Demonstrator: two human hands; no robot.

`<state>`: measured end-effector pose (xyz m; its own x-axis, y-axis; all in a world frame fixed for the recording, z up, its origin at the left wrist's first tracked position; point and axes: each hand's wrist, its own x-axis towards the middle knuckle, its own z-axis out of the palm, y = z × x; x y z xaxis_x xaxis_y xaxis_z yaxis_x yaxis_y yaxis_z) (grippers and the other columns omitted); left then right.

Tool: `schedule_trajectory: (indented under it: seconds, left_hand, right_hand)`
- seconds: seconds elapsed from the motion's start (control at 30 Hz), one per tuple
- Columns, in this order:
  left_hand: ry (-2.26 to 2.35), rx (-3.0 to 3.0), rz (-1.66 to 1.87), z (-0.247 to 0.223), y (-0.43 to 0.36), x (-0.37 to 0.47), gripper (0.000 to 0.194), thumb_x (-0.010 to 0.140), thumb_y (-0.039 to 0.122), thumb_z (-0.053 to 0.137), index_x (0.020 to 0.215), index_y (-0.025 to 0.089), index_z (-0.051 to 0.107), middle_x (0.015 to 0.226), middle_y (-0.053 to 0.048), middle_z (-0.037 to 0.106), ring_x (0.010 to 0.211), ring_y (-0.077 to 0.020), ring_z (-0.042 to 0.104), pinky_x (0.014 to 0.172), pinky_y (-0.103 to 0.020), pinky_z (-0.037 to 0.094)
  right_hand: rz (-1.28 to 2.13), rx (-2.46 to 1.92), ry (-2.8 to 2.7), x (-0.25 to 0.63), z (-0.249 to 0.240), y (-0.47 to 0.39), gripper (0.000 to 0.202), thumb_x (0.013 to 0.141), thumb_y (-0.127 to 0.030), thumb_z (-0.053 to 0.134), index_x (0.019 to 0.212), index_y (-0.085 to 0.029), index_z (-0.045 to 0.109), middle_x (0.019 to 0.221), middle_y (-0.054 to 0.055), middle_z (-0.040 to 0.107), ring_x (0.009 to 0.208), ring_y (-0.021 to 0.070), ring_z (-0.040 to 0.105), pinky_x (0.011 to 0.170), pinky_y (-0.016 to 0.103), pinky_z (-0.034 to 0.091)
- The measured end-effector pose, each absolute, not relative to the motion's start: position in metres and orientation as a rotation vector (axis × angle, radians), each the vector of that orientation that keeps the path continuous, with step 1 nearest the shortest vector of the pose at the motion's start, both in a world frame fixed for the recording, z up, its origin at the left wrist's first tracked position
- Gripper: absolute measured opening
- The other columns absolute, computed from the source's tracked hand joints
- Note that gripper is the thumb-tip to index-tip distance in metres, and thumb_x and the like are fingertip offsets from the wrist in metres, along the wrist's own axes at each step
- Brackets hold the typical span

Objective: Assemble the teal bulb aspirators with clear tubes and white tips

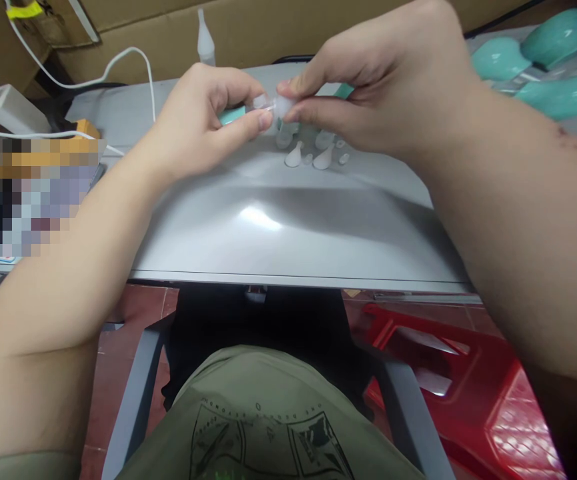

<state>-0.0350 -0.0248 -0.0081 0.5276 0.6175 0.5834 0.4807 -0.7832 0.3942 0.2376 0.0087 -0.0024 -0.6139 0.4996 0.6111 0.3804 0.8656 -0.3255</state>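
Note:
Above the grey table (208,247), my left hand (208,120) is closed around a piece with a teal body and a clear end (234,116). My right hand (368,87) pinches a translucent white tip (283,105) between thumb and forefinger, against that clear end. Whether the two parts are joined I cannot tell. Just below my hands, two white teardrop-shaped nozzles (293,155) lie on the table with small clear pieces (343,159) beside them. Clear-and-teal parts (285,137) sit behind, partly hidden by my fingers.
Several teal bulbs (563,97) with clear parts lie at the back right. A white long-tipped nozzle (206,43) stands at the back by the cardboard (248,33). To the left are a white charger (15,110) with cables and a blurred item. A red stool (443,373) stands below right.

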Motion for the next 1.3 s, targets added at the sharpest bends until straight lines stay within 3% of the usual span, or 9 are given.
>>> schedule_trajectory:
  seconds: [0.17,0.4,0.57,0.67,0.77,0.83,1.1,1.23,1.3]
  left_hand:
    - [0.955,2.629,1.179,-0.012,-0.025,-0.033,0.023,0.096,0.039,0.066,0.089,0.02,0.077,0.08,-0.001,0.068,0.069,-0.015,0.049,0.071,-0.035,0.041]
    - [0.982,2.689,1.259,-0.017,-0.026,-0.033,0.021,0.097,0.035,0.066,0.091,0.02,0.079,0.083,-0.003,0.071,0.07,-0.0175,0.054,0.075,-0.037,0.046]
    - [1.146,2.785,1.177,-0.019,-0.028,-0.034,0.025,0.105,0.041,0.063,0.099,0.022,0.077,0.09,-0.006,0.074,0.08,-0.0238,0.066,0.078,-0.041,0.048]
    - [1.248,2.87,1.116,-0.019,-0.029,-0.033,0.028,0.108,0.042,0.06,0.105,0.022,0.078,0.093,-0.008,0.076,0.086,-0.028,0.071,0.077,-0.043,0.045]
    - [1.339,2.916,1.044,-0.018,-0.031,-0.031,0.03,0.111,0.044,0.057,0.109,0.023,0.079,0.099,-0.009,0.079,0.093,-0.0314,0.074,0.08,-0.046,0.047]
    - [1.405,2.938,1.004,-0.017,-0.031,-0.029,0.033,0.111,0.046,0.056,0.111,0.024,0.08,0.105,-0.011,0.081,0.099,-0.0332,0.075,0.083,-0.047,0.049]
    - [1.518,3.039,1.065,-0.013,-0.034,-0.028,0.046,0.107,0.057,0.046,0.116,0.034,0.084,0.105,-0.01,0.084,0.101,-0.0405,0.081,0.075,-0.055,0.049]
    - [1.552,3.016,1.073,-0.014,-0.032,-0.03,0.047,0.105,0.058,0.047,0.115,0.03,0.084,0.106,-0.011,0.084,0.102,-0.0405,0.08,0.079,-0.054,0.051]
    - [1.461,2.973,1.11,-0.016,-0.027,-0.031,0.048,0.106,0.059,0.049,0.119,0.027,0.082,0.11,-0.012,0.083,0.106,-0.0373,0.078,0.086,-0.051,0.054]
  right_hand:
    - [0.195,-0.621,-2.305,0.237,-0.006,0.01,0.019,0.106,-0.04,0.084,0.121,-0.03,0.091,0.113,-0.013,0.084,0.105,-0.0003,0.074,0.097,-0.003,0.049]
    - [0.34,-0.584,-2.212,0.233,-0.01,0.013,0.013,0.099,-0.02,0.089,0.11,-0.025,0.092,0.106,-0.007,0.085,0.098,0.0128,0.081,0.099,0.021,0.067]
    - [0.648,-0.402,-2.064,0.227,-0.016,0.016,0.016,0.091,-0.01,0.094,0.103,-0.02,0.091,0.1,-0.005,0.086,0.086,0.0093,0.076,0.079,0.018,0.063]
    - [0.84,-0.327,-1.947,0.222,-0.018,0.014,0.017,0.088,-0.021,0.103,0.099,-0.016,0.09,0.098,0.0,0.086,0.085,0.0107,0.078,0.075,0.018,0.064]
    - [0.909,-0.311,-1.908,0.217,-0.019,0.012,0.037,0.084,-0.044,0.108,0.098,-0.015,0.089,0.098,0.002,0.087,0.086,0.0108,0.079,0.076,0.017,0.065]
    - [0.947,-0.29,-1.887,0.215,-0.019,0.011,0.043,0.082,-0.051,0.108,0.096,-0.015,0.088,0.097,0.001,0.087,0.085,0.0089,0.08,0.075,0.014,0.064]
    - [1.017,-0.286,-1.822,0.209,-0.02,0.01,0.052,0.076,-0.058,0.11,0.089,-0.016,0.084,0.094,0.002,0.086,0.084,0.0156,0.083,0.078,0.026,0.072]
    - [0.993,-0.284,-1.828,0.207,-0.02,0.012,0.05,0.074,-0.06,0.111,0.085,-0.021,0.083,0.094,0.004,0.086,0.082,0.0186,0.083,0.075,0.028,0.072]
    - [0.963,-0.295,-1.833,0.205,-0.018,0.011,0.042,0.077,-0.052,0.11,0.084,-0.021,0.083,0.093,0.005,0.085,0.082,0.019,0.082,0.073,0.027,0.071]
